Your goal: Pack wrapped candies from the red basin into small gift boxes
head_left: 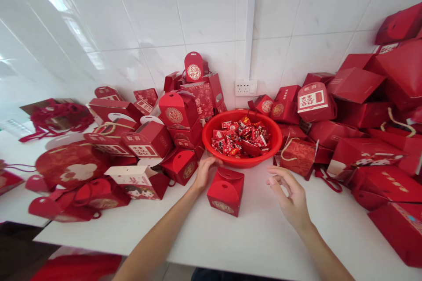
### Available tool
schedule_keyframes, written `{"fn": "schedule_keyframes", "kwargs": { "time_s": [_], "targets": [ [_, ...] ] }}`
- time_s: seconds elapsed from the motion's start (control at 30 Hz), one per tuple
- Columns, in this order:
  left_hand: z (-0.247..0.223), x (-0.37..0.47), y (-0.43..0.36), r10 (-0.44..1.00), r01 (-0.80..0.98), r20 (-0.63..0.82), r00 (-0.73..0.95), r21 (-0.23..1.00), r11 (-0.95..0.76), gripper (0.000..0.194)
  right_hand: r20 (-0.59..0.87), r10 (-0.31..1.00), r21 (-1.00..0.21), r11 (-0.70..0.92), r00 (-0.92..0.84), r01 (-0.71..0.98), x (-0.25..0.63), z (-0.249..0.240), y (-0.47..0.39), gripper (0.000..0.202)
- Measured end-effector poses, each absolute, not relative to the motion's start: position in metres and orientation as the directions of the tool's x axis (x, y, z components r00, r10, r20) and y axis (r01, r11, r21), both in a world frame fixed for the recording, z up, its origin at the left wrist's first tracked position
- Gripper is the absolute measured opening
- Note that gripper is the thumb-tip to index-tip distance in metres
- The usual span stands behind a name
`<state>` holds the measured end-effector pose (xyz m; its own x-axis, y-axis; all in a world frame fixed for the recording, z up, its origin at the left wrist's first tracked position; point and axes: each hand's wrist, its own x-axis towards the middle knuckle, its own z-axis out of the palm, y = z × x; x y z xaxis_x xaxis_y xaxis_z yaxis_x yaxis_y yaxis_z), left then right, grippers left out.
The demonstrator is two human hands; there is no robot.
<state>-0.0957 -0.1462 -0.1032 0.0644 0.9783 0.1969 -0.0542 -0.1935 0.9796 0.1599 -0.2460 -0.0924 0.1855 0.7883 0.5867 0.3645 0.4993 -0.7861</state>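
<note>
A small red gift box (225,191) with a gold emblem stands on the white table in front of me, its curved top flaps folded over. My left hand (205,174) is at the box's back left corner, fingers stretched toward the gap between box and basin; whether it touches the box I cannot tell. To the right of the box, my right hand (290,195) hovers with thumb and fingers apart and nothing in them. Just behind the box sits a round red plastic basin (242,163) holding many wrapped candies (242,136).
Red boxes (141,140) are piled on the left, some with rope handles. Another heap of red boxes (359,140) rises on the right. Dark red ribbons (61,118) lie far left. A power socket (245,88) is on the tiled wall behind the basin.
</note>
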Motion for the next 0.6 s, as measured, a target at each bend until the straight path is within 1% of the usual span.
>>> {"fn": "schedule_keyframes", "kwargs": {
  "time_s": [0.13,0.37,0.6],
  "targets": [
    [-0.117,-0.097,-0.142,0.990,-0.027,0.124,0.069,0.992,-0.123,0.042,0.583,0.784,-0.791,0.488,0.213,0.371,0.161,-0.093,-0.241,0.020],
    [-0.120,-0.103,-0.141,0.986,0.037,0.136,0.095,0.989,-0.140,0.050,0.523,0.815,-0.837,0.437,0.250,0.328,0.164,-0.097,-0.233,0.020],
    [-0.123,-0.105,-0.140,0.983,-0.005,0.138,0.121,0.990,-0.138,0.049,0.507,0.820,-0.850,0.423,0.267,0.313,0.163,-0.096,-0.233,0.020]
  ]
}}
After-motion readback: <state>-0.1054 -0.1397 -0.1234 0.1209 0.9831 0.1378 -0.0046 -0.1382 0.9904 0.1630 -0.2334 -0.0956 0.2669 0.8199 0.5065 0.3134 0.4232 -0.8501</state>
